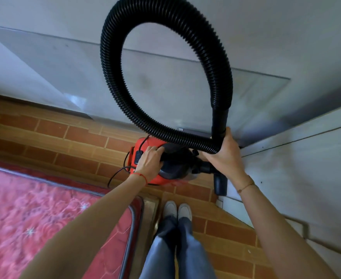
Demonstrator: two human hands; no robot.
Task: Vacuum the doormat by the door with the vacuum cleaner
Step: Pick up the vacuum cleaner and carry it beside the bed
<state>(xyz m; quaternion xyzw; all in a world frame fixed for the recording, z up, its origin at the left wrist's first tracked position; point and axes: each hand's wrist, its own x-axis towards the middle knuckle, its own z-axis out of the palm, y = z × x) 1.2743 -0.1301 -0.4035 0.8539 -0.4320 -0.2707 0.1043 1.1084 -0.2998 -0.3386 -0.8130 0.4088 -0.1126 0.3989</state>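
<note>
A small red and black vacuum cleaner (pixel 145 146) sits low over the brick-patterned floor by the wall. My left hand (pixel 150 160) is closed around its black top handle. Its black ribbed hose (pixel 113 81) rises in a big loop in front of the wall. My right hand (pixel 225 150) grips the hose where both ends of the loop cross, near the smooth black cuff. A short black nozzle (pixel 220 185) sticks out below the right hand. A thin black power cord (pixel 115 176) trails from the vacuum cleaner's left side. No doormat or door is clearly visible.
A red patterned mattress (pixel 54 218) with a dark piped edge fills the lower left. A pale wall (pixel 44 63) runs across the back, and a white panelled surface (pixel 296 178) stands at the right. My feet in white shoes (pixel 177 210) stand on the floor between them.
</note>
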